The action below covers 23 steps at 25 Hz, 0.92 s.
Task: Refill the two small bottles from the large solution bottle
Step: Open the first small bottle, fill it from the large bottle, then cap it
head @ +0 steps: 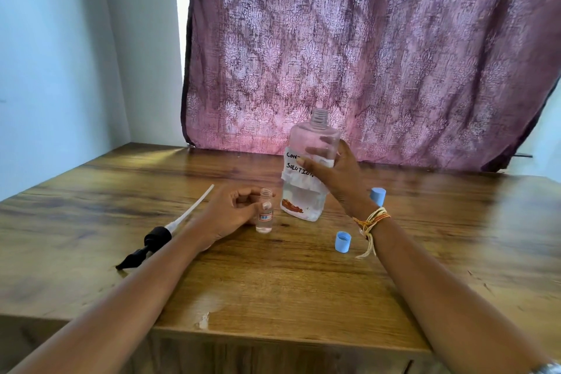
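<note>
Your right hand [331,174] is wrapped around the middle of the large solution bottle [309,167], fingers across its white handwritten label; the bottle stands uncapped, tilted slightly, its base on or just above the wooden table [273,282], with clear liquid in its lower part. Your left hand [230,212] pinches a small clear bottle [264,211], open at the top and upright on the table just left of the large one. Only one small bottle can be seen. Two blue caps lie to the right: one [343,241] near your wrist, one [378,195] behind it. The black pump head with its white tube [170,229] lies on the left.
</note>
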{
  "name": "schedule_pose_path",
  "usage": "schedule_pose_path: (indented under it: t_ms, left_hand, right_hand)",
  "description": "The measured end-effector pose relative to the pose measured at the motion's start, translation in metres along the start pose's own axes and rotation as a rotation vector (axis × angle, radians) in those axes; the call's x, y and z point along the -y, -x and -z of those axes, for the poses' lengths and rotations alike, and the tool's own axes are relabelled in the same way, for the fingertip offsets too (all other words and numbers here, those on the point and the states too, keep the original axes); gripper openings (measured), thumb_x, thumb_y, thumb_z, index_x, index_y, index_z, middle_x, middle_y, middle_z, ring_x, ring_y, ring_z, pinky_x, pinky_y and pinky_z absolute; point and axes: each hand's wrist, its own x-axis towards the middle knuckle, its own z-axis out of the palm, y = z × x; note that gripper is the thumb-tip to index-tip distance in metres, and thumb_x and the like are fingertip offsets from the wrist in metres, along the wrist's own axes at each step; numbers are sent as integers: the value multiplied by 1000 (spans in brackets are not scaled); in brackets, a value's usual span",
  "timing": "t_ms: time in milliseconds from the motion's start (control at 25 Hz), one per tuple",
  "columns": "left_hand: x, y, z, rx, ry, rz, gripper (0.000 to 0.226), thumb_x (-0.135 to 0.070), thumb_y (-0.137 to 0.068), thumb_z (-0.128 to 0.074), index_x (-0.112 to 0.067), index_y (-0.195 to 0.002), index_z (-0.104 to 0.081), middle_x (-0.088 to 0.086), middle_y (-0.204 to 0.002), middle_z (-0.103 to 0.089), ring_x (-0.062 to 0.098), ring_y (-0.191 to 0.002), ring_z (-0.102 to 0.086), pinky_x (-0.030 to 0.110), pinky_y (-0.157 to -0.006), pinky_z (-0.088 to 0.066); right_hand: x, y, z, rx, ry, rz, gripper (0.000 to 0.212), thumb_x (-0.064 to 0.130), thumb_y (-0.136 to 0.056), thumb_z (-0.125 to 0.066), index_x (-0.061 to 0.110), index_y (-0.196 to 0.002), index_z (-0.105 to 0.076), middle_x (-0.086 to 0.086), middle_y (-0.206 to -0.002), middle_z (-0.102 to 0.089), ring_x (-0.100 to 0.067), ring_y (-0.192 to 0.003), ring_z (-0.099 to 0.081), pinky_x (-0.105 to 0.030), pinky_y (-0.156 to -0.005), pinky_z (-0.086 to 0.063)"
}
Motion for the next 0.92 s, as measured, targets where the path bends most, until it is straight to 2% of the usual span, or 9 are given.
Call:
schedule_pose_path:
  t_ms: [120,200,280,400,480,560,640,760,920]
  left_hand:
    - [1,0,1,-18,-21,8,24,-4,-83,-68,-11,-106,-69,20,-107,-71,18,-89,-69,27,-75,-60]
    - [1,0,1,-17,-35,2,27,-5,-83,-67,-7,-110,-68,23,-108,-70,20,-89,-68,26,-74,-60]
    - [2,0,1,-23,-34,3,29,-5,-83,-67,-6,-111,-68,25,-110,-69,20,-89,-68,26,-73,-59]
    - [3,-1,1,-37,-29,22,30,-5,-82,-68,-4,-113,-67,25,-110,-69,21,-90,-68,24,-72,-59]
    - [3,-1,1,-38,-37,28,31,-6,-82,-68,-3,-114,-66,24,-110,-69,21,-91,-68,24,-72,-59]
    - [2,-1,0,-34,-22,30,26,-5,-83,-67,-8,-109,-68,21,-108,-71,19,-89,-69,24,-73,-59]
    - [0,0,-1,-24,-7,23,22,-5,-83,-67,-15,-103,-70,17,-104,-73,17,-87,-70,24,-73,-59]
    - [-2,1,-2,-29,-15,8,22,-4,-83,-67,-16,-101,-70,13,-100,-74,12,-83,-71,21,-70,-58]
    - [-2,2,-2,-21,-36,-19,23,-6,-83,-68,-15,-104,-71,14,-101,-73,13,-85,-71,22,-72,-58]
  right_hand:
    - [0,2,-2,53,84,-11,62,28,-65,-88,26,-117,-54,1,-113,-68,-16,-104,-67,-40,-91,-56]
    - [-1,1,0,176,160,-2,56,21,-62,-90,30,-107,-58,-1,-106,-71,-16,-100,-69,-42,-89,-57]
    - [-5,-3,5,305,225,-41,62,15,-59,-89,23,-113,-60,-3,-110,-72,-17,-104,-68,-45,-92,-56]
    - [-13,-5,9,413,273,-111,74,28,-53,-90,20,-121,-59,0,-116,-70,-15,-110,-65,-45,-97,-53]
    - [-17,-5,9,380,302,-81,68,27,-55,-88,20,-117,-61,-1,-114,-71,-17,-109,-66,-46,-95,-54]
    - [-19,-5,7,298,292,-86,61,14,-60,-84,16,-116,-61,-4,-112,-71,-19,-106,-67,-44,-92,-56]
    - [-23,-4,6,222,250,-117,60,3,-65,-82,12,-120,-59,-6,-114,-70,-18,-104,-67,-33,-87,-58]
    - [-31,-1,2,167,239,-137,64,7,-65,-82,11,-123,-57,-6,-115,-69,-18,-105,-66,-19,-75,-56]
    - [-25,3,-5,166,344,-97,67,13,-60,-83,11,-122,-57,-2,-113,-67,-14,-102,-65,-24,-81,-55]
